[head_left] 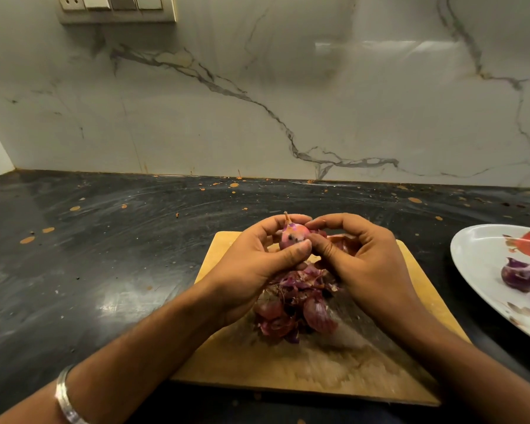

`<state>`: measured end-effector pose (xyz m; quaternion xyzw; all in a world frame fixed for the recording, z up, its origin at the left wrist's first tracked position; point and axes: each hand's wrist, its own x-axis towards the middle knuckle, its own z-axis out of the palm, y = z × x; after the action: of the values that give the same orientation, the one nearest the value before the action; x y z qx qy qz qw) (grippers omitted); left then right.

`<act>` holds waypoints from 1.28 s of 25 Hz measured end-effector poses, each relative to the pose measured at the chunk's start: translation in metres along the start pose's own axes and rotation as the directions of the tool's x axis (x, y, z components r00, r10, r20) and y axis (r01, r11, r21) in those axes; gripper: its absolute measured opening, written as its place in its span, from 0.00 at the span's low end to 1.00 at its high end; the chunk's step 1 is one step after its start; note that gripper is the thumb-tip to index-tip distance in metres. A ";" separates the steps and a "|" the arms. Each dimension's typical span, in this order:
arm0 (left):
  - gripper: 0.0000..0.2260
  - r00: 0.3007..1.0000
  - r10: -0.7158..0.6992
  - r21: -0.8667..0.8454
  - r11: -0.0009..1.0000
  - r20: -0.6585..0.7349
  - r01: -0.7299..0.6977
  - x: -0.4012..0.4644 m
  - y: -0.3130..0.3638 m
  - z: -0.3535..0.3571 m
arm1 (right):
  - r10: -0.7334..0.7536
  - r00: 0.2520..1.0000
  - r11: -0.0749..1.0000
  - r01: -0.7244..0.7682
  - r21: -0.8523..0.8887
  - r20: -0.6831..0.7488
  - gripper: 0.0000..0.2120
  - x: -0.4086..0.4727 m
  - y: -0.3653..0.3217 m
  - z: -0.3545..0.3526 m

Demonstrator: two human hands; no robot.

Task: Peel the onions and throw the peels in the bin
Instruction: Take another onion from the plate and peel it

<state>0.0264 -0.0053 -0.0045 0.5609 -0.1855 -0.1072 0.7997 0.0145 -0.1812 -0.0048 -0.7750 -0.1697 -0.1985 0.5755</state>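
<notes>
A small red onion [292, 235] with a dry stem tip is held above the far part of the wooden cutting board [334, 371]. My left hand [257, 264] grips it from the left, thumb across its front. My right hand [358, 258] meets it from the right, thumb and forefinger pinching at its skin, with a piece of peel inside the palm. A heap of purple onion peels [294, 307] lies on the board under both hands. No bin is in view.
A white patterned plate [478, 249] at the right edge carries a peeled purple onion [520, 275]. The dark counter [104, 255] is smeared and spotted with orange stains. A marble wall rises behind, with a switch panel [117, 7] at top left.
</notes>
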 end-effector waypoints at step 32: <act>0.23 0.982 -0.043 -0.167 0.986 -0.185 0.011 0.005 0.006 -0.006 | -0.135 0.990 0.969 0.142 -0.203 0.048 0.13 -0.002 -0.002 -0.001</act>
<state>0.0334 -0.0001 0.0007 0.5028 -0.0920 -0.0796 0.8558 0.0110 -0.1818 -0.0038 -0.8199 -0.2115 -0.2417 0.4740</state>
